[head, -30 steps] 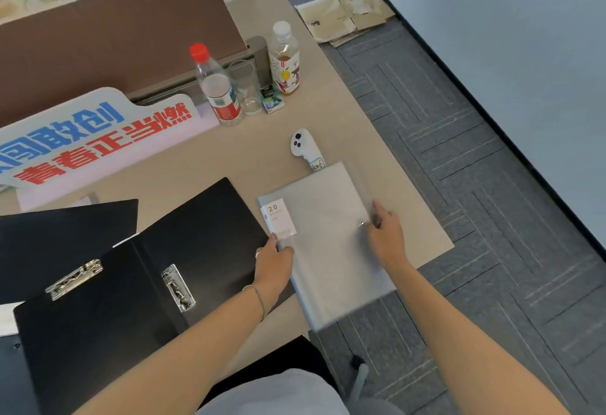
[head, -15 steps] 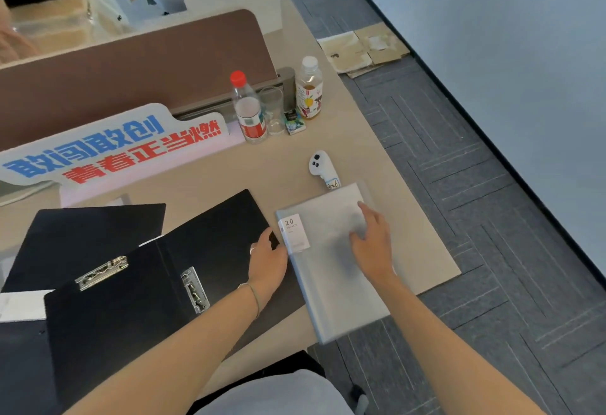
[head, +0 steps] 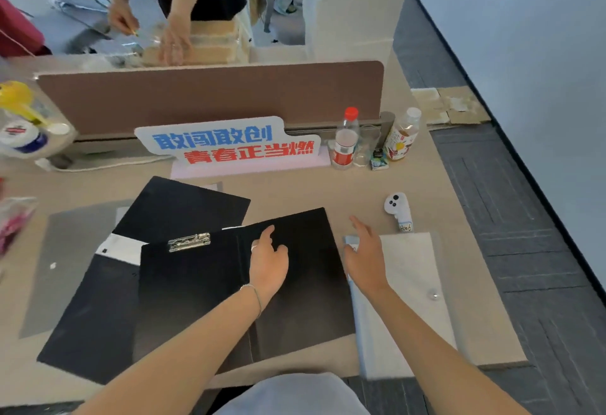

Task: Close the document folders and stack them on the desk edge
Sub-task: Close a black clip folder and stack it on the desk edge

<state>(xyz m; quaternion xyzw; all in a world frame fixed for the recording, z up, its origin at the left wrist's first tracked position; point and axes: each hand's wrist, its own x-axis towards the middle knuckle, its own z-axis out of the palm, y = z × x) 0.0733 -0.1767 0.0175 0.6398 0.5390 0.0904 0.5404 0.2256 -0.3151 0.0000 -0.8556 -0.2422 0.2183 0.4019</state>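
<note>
Hands hovering over open and closed folders on the desk.

Left hand is resting flat, fingers loosely spread, on the open black folder near its spine, gripping nothing; that folder's metal clip is lying exposed on its left half. Right hand is hanging open and empty above the left edge of the closed grey folder, which is lying at the desk's right edge, just beside the black one.
</note>
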